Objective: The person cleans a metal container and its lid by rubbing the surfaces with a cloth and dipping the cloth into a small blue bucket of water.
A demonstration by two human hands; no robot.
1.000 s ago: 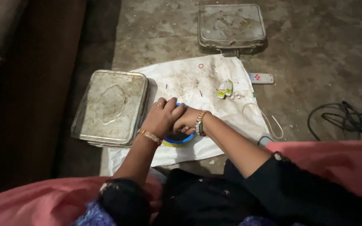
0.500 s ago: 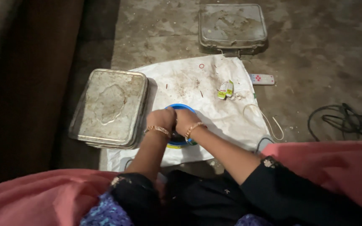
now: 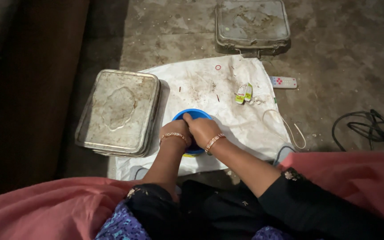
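Both hands meet over the blue bowl near the white sheet's near edge — left hand cupping its rim, right hand curled inside; bowl directly ahead, equally near both.

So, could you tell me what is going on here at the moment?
A person seated on the floor has both hands in a round blue container on a stained white sheet. The left hand and right hand, each with a bangle, are pressed close together over its opening, hiding the contents. A dented metal box lies to the left, another metal box farther off, with a small remote nearby.
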